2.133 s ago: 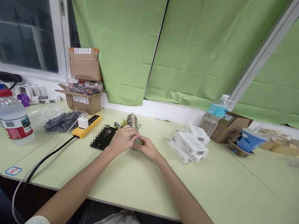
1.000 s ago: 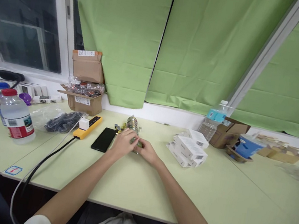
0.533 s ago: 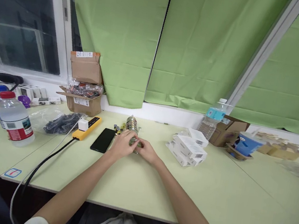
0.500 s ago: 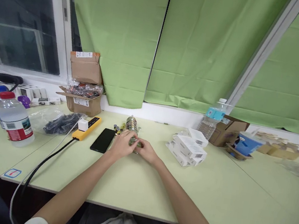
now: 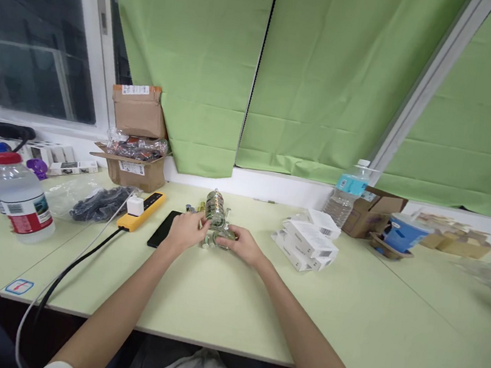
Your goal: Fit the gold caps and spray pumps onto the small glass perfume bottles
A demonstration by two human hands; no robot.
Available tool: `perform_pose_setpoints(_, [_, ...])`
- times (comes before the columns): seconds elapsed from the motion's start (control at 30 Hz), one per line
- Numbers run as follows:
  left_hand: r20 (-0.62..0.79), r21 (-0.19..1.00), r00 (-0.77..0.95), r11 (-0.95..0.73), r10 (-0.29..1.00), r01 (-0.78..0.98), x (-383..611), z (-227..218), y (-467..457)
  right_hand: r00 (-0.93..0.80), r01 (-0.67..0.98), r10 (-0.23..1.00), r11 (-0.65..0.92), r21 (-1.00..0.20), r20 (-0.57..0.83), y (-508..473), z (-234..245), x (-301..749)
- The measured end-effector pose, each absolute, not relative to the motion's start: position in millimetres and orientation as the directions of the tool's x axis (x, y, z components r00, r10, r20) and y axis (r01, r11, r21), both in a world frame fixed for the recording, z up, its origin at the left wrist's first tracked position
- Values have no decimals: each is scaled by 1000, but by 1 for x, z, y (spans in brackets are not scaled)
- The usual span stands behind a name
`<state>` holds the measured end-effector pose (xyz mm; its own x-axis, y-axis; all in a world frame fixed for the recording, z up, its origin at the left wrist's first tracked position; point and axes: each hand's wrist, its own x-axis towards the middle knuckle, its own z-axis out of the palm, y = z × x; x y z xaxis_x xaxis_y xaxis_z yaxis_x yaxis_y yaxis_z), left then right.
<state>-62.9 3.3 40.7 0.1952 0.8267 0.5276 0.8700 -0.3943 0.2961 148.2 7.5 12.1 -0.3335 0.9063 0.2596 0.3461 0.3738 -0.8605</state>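
Note:
A shiny, ribbed cylindrical metal-looking model [image 5: 214, 209] lies on the table in front of me, its narrow tip pointing away. Its near end spreads into smaller shiny parts that are too fine to make out. My right hand [image 5: 243, 245] grips this near end from the right, thumb and fingers on either side. On the other side, my left hand [image 5: 187, 231] has thumb and fingers bent close together beside the model; whatever they pinch is hidden. Small gold and dark pieces [image 5: 202, 206] lie just beyond my left hand. A black phone [image 5: 159, 234] is partly covered by that hand.
Left of the phone are a yellow power strip [image 5: 145, 211] with cables, a bag of dark items [image 5: 101, 204] and a red-capped bottle [image 5: 24, 200]. White boxes [image 5: 308, 242] are stacked to the right, before a water bottle [image 5: 346, 193]. An open carton [image 5: 136, 172] stands behind.
My left hand has moved left, away from my right hand, uncovering more of the model's near end. My right hand stays at the model, and the view has shifted slightly.

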Motion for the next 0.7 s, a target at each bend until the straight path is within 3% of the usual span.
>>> perform_pose_setpoints(0.17, [415,289,213,-350,884,891,-63,35,6,-310,364,908,388,-847,283,8,13,153])
perform_pose_setpoints(0.4, [418,336,467,-610,779,718,-67,30,1,-266,395,915,391,-831,304,14,13,163])
perform_pose_setpoints(0.5, [393,422,545,-672,740,608,-70,28,5,-260,399,911,402,-824,319,16,13,166])
perform_pose_setpoints(0.7, [275,622,567,-593,776,511,-71,21,15,-268,404,910,405,-820,317,15,12,166])
